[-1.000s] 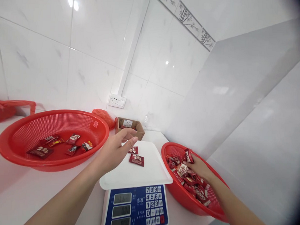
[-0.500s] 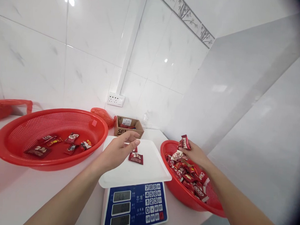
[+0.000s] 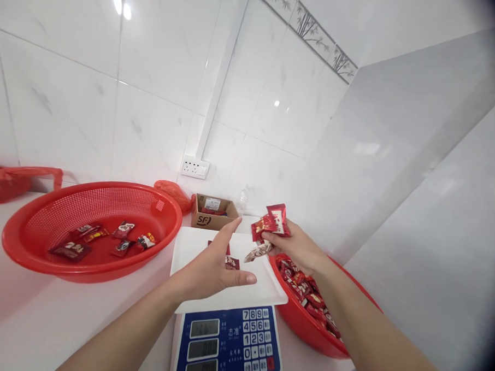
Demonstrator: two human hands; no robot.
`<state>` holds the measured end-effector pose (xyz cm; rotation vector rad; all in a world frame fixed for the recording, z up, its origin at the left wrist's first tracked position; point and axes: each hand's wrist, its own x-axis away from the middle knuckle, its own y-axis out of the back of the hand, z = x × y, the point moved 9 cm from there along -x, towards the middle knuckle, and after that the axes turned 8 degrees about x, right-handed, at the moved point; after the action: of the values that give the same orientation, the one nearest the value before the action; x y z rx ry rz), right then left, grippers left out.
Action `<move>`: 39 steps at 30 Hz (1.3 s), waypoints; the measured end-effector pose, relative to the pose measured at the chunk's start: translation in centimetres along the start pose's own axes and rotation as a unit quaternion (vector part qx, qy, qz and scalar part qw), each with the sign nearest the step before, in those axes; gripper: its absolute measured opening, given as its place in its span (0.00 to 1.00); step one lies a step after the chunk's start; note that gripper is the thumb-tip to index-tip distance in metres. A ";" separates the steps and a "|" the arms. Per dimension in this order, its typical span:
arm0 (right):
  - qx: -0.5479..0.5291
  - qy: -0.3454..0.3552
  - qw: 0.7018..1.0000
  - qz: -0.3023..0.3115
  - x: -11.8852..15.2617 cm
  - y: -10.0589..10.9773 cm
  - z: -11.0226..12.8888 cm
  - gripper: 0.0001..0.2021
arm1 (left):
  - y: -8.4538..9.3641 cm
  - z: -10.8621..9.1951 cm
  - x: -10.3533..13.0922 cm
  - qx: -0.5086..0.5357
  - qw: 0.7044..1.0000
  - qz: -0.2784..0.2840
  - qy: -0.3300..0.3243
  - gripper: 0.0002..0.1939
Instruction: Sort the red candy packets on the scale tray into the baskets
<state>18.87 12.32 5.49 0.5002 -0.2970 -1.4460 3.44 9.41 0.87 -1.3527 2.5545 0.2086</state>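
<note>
My right hand [image 3: 296, 245] grips several wrapped candies [image 3: 265, 225], red ones and a whitish one, above the right side of the scale's white tray [image 3: 193, 292]. Thumb and fingers spread apart, my left hand [image 3: 215, 266] is open over the same tray and holds nothing. Partly behind it, red candy packets [image 3: 232, 263] lie on the tray. The digital scale [image 3: 235, 338] has a blue panel with number keys and displays. To the right, a red basket [image 3: 307, 330] full of wrapped candies is partly covered by my right forearm.
At left stands a larger red plastic basket [image 3: 19, 241] with several candy packets inside. A small cardboard box [image 3: 213, 221] sits behind the scale, beside a red plastic bag [image 3: 173, 196]. Another red bag [image 3: 9, 183] lies far left. A tiled wall closes off the back.
My right hand has come out of the right basket and moved left over the tray, carrying candies. My left hand has spread its fingers and shifted slightly right and lower.
</note>
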 end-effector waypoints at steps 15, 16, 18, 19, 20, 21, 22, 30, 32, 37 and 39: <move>-0.174 0.021 0.973 0.149 -0.2 -8.5 3.0 0.20 | 3.8 -1.3 -0.3 0.138 0.981 -0.133 -0.034 0.29; -0.185 0.022 0.971 0.152 -0.1 -8.8 2.9 0.20 | 4.0 -1.3 -0.3 0.147 0.979 -0.133 -0.039 0.27; -0.205 0.027 0.966 0.153 0.0 -9.2 2.7 0.22 | 4.3 -1.3 -0.4 0.167 0.975 -0.138 -0.042 0.26; -0.214 0.030 0.964 0.152 0.0 -9.4 2.6 0.24 | 4.4 -1.2 -0.4 0.178 0.973 -0.142 -0.039 0.26; -0.224 0.033 0.962 0.150 0.0 -9.5 2.4 0.25 | 4.4 -1.0 -0.4 0.190 0.970 -0.147 -0.034 0.25; -0.236 0.035 0.960 0.147 0.1 -9.7 2.3 0.26 | 4.5 -1.0 -0.4 0.203 0.967 -0.152 -0.031 0.25; -0.249 0.036 0.957 0.143 0.1 -9.7 2.1 0.26 | 4.5 -1.0 -0.4 0.218 0.962 -0.159 -0.030 0.24; -0.303 0.085 0.942 0.116 1.3 -10.1 2.2 0.33 | 4.5 -2.2 0.4 0.341 0.920 -0.188 -0.038 0.21; -0.301 0.111 0.941 0.109 1.7 -10.1 2.4 0.33 | 4.4 -2.5 0.5 0.351 0.917 -0.184 -0.040 0.20; -0.284 0.152 0.946 0.031 2.3 -8.2 2.0 0.30 | 4.9 -2.3 0.8 0.355 0.910 -0.211 -0.040 0.21; -0.285 0.144 0.946 -0.045 2.2 -6.4 1.3 0.27 | 5.2 -2.2 0.9 0.354 0.908 -0.220 -0.038 0.21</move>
<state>12.98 9.62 3.22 0.2441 0.3791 -1.4437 -1.62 11.08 2.78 -1.4894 1.8709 -0.6665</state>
